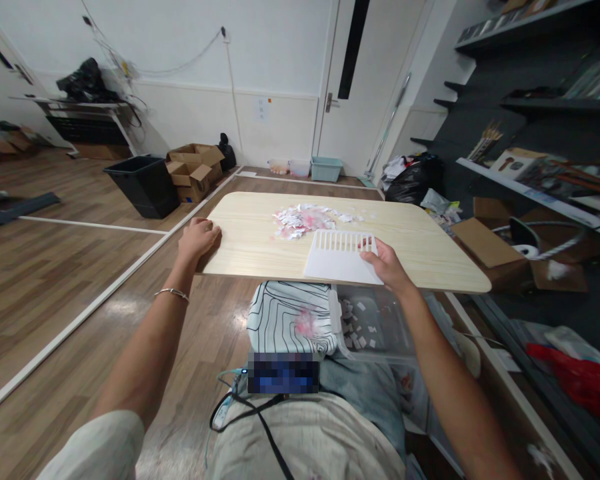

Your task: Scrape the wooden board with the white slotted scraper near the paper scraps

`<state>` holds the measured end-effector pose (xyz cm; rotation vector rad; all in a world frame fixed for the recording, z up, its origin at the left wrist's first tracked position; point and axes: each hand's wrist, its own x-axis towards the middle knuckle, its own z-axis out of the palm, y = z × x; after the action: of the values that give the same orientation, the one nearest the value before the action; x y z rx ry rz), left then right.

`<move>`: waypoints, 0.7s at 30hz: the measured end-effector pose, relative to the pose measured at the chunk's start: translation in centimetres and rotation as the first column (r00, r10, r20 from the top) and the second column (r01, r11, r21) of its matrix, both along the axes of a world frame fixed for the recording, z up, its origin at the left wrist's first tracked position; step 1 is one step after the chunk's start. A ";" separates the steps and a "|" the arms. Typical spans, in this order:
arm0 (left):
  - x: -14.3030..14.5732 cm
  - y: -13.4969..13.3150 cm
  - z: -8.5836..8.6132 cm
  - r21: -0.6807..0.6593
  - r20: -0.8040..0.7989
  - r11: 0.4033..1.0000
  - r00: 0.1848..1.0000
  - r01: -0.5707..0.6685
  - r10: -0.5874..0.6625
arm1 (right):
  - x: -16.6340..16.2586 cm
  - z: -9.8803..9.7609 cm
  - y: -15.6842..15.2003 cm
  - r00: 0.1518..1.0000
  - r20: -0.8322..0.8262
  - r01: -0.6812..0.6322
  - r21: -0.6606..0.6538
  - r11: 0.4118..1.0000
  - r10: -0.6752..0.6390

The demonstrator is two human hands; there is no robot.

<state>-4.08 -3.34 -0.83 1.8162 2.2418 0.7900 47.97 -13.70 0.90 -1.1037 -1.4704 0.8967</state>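
A pale wood-grain tabletop (425,247) lies in front of me. At its left edge is my left hand (199,241), fingers curled over the edge. My right hand (386,263) grips the right side of a white slotted plastic panel (341,260), thumb on top. The panel is at the table's near edge, its row of slots facing away from me. Just beyond it lies a loose heap of white and pink paper scraps (303,219), with a few bits scattered to the right.
Below the near edge, a clear plastic bin (380,333) holds several white scraps. A line-patterned cloth (280,320) with a pink smudge lies beside it. A black trash bin (147,190) and cardboard boxes (195,173) stand left. Shelves (530,193) and an open carton (495,233) are right.
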 end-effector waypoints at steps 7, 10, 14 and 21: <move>0.0 0.1 0.0 -0.021 -0.031 1.000 1.000 0.002 -0.003 | -0.4 -0.1 0.1 1.000 0.012 0.007 0.010 1.000 -0.007; 0.0 0.2 0.0 -0.027 -0.043 1.000 0.999 0.001 -0.002 | -0.4 -0.1 0.1 1.000 0.022 0.006 0.013 1.000 -0.006; 0.0 0.3 -0.1 -0.031 -0.044 0.999 0.999 -0.009 0.008 | -0.1 -0.3 0.3 0.999 0.036 0.027 0.028 0.999 -0.028; -0.1 0.3 0.0 -0.055 -0.027 0.998 0.999 -0.021 0.020 | 0.4 -0.5 0.3 0.997 0.061 0.038 0.063 0.997 -0.042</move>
<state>-4.18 -2.99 -0.85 1.7920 2.2781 0.7047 48.34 -13.36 0.37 -1.1205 -1.5121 0.7894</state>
